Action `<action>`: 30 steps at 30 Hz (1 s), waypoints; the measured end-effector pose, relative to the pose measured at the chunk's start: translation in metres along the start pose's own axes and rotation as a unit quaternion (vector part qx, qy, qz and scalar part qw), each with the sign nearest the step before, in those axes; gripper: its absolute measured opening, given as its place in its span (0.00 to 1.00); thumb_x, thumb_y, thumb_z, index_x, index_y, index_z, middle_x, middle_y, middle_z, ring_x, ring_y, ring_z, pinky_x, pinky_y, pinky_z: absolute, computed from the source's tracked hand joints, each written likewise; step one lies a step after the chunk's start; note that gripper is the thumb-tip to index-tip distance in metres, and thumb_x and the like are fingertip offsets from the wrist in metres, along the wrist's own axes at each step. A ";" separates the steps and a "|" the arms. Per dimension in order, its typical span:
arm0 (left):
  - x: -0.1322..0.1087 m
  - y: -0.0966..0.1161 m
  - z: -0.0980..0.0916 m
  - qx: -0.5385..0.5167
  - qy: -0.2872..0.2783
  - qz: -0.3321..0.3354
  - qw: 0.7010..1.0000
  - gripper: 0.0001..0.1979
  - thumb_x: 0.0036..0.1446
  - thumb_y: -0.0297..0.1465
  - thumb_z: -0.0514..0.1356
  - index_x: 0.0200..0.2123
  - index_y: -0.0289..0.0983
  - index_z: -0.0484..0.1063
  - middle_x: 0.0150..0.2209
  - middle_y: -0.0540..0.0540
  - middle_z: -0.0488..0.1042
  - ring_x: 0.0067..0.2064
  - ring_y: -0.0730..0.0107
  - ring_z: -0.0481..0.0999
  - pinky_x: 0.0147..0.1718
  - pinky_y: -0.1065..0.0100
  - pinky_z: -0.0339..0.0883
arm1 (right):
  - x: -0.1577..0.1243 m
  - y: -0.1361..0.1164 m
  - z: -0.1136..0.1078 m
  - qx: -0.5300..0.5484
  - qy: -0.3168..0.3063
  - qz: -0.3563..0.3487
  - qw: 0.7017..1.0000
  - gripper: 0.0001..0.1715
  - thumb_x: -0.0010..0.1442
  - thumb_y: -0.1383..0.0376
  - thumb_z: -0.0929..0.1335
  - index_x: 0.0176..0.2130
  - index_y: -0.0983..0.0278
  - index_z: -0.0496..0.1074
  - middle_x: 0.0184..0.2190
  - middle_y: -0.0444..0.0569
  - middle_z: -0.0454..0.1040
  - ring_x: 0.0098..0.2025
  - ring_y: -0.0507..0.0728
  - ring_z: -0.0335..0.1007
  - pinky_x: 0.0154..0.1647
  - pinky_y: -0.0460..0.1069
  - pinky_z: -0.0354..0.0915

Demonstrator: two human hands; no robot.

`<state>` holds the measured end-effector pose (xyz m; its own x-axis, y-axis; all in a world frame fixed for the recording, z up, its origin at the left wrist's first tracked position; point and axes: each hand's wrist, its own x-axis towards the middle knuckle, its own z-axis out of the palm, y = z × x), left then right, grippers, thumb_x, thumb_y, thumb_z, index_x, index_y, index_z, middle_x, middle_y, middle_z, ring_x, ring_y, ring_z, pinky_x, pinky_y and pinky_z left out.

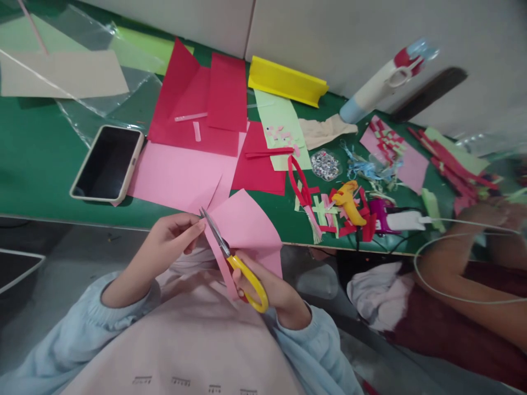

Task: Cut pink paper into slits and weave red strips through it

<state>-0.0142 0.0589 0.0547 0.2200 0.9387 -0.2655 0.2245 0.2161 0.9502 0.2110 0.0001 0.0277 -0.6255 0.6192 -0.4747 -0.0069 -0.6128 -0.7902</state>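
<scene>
My right hand [263,280] is closed around the yellow handles of a pair of scissors [249,282]. Their blades point up and left, along the left edge of a pink paper sheet [251,225]. A narrow pink strip [220,263] lies along the left side of the blades. With thumb and fingers pinched together, my left hand [177,238] grips the strip's upper end near the blade tips. The sheet is held over my lap, at the front edge of the green table [41,159].
A phone [107,163] lies at the left. Behind are red paper sheets [226,93] and a yellow folded piece [286,81]. Rightward are a dish of beads [325,164], a yellow glue gun [349,202], paper strips and a bottle [379,88]. A co-worker's arm [448,263] rests at the right.
</scene>
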 end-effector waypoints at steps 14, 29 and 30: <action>0.034 -0.001 -0.014 -0.007 0.042 -0.040 0.998 0.16 0.59 0.34 0.56 0.19 0.38 0.65 0.16 0.54 0.62 0.17 0.77 0.60 0.16 0.75 0.55 | 0.029 -0.037 -0.002 0.180 -0.044 0.040 0.982 0.38 0.51 0.36 0.72 0.45 0.61 0.62 0.28 0.38 0.55 0.25 0.46 0.48 0.24 0.45 0.45; 0.058 0.011 -0.043 0.145 0.112 -0.002 0.983 0.14 0.60 0.37 0.58 0.24 0.39 0.68 0.18 0.54 0.64 0.21 0.75 0.63 0.22 0.72 0.57 | 0.039 -0.038 -0.014 0.182 -0.052 0.000 0.982 0.31 0.60 0.37 0.65 0.38 0.61 0.61 0.29 0.41 0.57 0.25 0.46 0.48 0.26 0.47 0.46; 0.061 0.014 -0.048 0.183 0.120 0.002 0.976 0.12 0.58 0.37 0.58 0.25 0.38 0.70 0.18 0.54 0.66 0.21 0.75 0.64 0.22 0.72 0.57 | 0.039 -0.039 -0.014 0.182 -0.050 0.002 0.982 0.32 0.60 0.36 0.65 0.38 0.61 0.61 0.29 0.41 0.57 0.25 0.46 0.48 0.26 0.47 0.46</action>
<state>-0.0430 0.1315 0.0597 0.0031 0.9848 -0.1736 0.5582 0.1423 0.8174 0.1984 0.0546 0.0343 -0.7002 0.5752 -0.4229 -0.2700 -0.7617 -0.5890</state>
